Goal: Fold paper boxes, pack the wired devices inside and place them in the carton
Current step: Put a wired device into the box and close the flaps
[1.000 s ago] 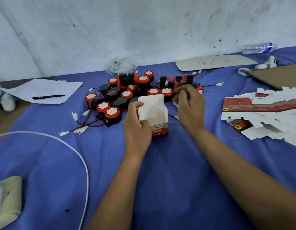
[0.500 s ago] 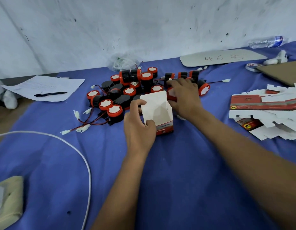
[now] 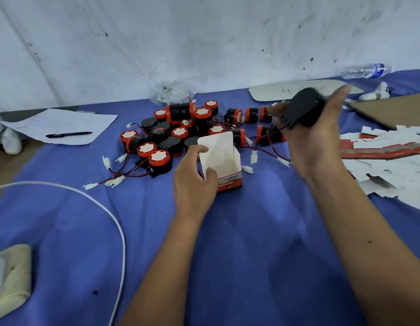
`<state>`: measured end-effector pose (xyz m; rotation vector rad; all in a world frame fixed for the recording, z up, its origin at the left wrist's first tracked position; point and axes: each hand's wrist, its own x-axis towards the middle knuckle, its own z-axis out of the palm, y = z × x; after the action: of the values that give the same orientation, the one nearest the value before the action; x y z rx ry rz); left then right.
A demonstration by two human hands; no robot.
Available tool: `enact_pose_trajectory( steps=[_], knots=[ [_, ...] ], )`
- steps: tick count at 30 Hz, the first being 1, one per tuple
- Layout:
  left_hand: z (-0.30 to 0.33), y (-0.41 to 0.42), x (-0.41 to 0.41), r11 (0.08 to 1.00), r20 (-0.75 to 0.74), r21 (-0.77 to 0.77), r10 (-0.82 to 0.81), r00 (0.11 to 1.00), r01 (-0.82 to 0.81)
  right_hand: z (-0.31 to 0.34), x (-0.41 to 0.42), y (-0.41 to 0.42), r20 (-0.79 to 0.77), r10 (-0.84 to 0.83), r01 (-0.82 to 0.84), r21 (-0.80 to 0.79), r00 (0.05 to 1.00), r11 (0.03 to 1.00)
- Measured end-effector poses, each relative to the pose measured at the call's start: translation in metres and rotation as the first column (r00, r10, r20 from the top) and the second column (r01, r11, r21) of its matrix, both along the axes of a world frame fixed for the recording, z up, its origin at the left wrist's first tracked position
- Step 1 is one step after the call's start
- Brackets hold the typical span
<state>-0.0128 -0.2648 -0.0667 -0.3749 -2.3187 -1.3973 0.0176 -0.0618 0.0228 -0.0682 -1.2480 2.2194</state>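
Observation:
A small white and red paper box [image 3: 222, 158] stands upright on the blue cloth with its top flap raised. My left hand [image 3: 193, 182] grips its left side, thumb on the flap. My right hand [image 3: 315, 142] is lifted to the right of the box and holds a black wired device [image 3: 303, 110], whose red and black wire trails down to a white plug [image 3: 283, 161]. Behind the box lies a heap of several black and red wired devices [image 3: 180, 130].
Flat unfolded box blanks [image 3: 390, 165] are piled at the right, with brown cardboard [image 3: 392, 111] behind them. A sheet of paper with a pen [image 3: 67, 134] lies at the left, a white cable [image 3: 105, 208] curves across the cloth, a bottle [image 3: 364, 71] lies by the wall.
My right hand has picked one device out of the heap and raised it to the right, its wire trailing. My left hand has kept hold of the box.

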Motion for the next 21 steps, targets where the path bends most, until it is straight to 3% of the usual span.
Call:
enact_pose_trajectory(
  steps=[2, 4, 6, 9, 12, 14, 21],
  knots=[
    [-0.002, 0.0, -0.001, 1.0, 0.011, -0.006, -0.003, 1.0, 0.003, 0.02, 0.006, -0.001, -0.081, 0.088, -0.093, -0.06, 0.993, 0.994],
    [-0.004, 0.001, -0.004, 1.0, 0.02, 0.003, -0.016, 1.0, 0.016, 0.03, 0.009, -0.008, -0.073, 0.101, -0.092, 0.119, 0.992, 0.989],
    [-0.006, 0.001, -0.006, 1.0, 0.031, 0.004, -0.028, 0.999, 0.028, 0.03, 0.009, -0.02, -0.016, 0.145, -0.128, 0.38, 0.989, 0.916],
    [-0.007, 0.003, -0.006, 0.998, 0.023, 0.024, -0.055, 0.998, 0.054, 0.019, 0.01, -0.045, 0.102, 0.299, -0.279, 0.719, 0.949, 0.637],
    [-0.009, 0.003, -0.006, 0.99, -0.013, 0.089, -0.108, 0.994, 0.108, -0.004, 0.005, -0.059, 0.142, 0.147, -0.171, 0.963, 0.979, 0.207],
    [-0.01, 0.001, -0.009, 0.985, -0.006, 0.098, -0.141, 0.99, 0.141, -0.015, 0.003, -0.06, 0.087, -0.016, -0.086, 0.995, 0.996, 0.051],
    [-0.003, -0.001, -0.009, 0.984, -0.089, 0.041, -0.167, 0.982, 0.171, -0.035, 0.003, -0.052, 0.032, -0.229, -0.048, 0.997, 0.973, -0.065]
  ],
)
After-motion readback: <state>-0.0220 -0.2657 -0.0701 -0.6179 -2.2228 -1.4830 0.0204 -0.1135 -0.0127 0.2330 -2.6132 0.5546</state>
